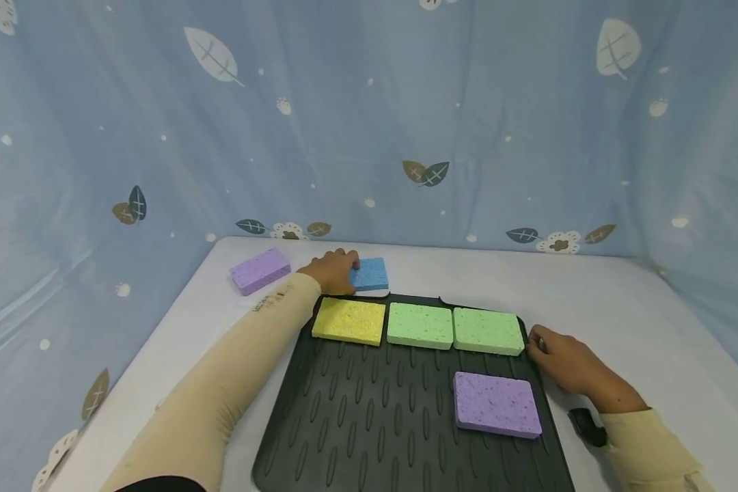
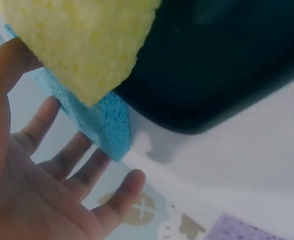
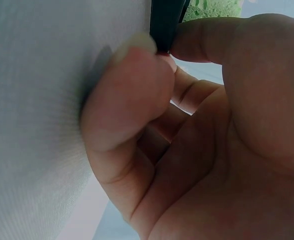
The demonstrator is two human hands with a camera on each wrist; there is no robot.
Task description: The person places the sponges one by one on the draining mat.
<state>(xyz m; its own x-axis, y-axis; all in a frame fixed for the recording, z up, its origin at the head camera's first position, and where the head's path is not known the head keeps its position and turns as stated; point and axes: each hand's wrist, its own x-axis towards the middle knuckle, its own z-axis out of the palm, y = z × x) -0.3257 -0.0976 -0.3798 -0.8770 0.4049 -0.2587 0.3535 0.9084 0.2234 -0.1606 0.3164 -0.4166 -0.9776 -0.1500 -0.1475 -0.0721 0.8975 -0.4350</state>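
Note:
At the back of the table, my left hand [image 1: 332, 271] grips the left end of a blue sponge [image 1: 370, 274]. In the left wrist view its thumb and fingers lie on either side of the blue sponge [image 2: 104, 122]. My right hand [image 1: 566, 361] pinches the right rim of a black ridged drying mat [image 1: 357, 417] near its back corner; the right wrist view shows thumb and fingertip at the mat's edge [image 3: 166, 25]. Along the mat's back lie a yellow sponge [image 1: 349, 321] and two green sponges [image 1: 420, 326], side by side. A purple sponge [image 1: 497, 404] lies on its right part.
Another purple sponge [image 1: 260, 270] lies on the white table [image 1: 627, 307] at the back left, beyond my left forearm. A patterned blue curtain [image 1: 357, 123] hangs behind the table and along its sides. A small black object [image 1: 587, 427] sits at my right wrist.

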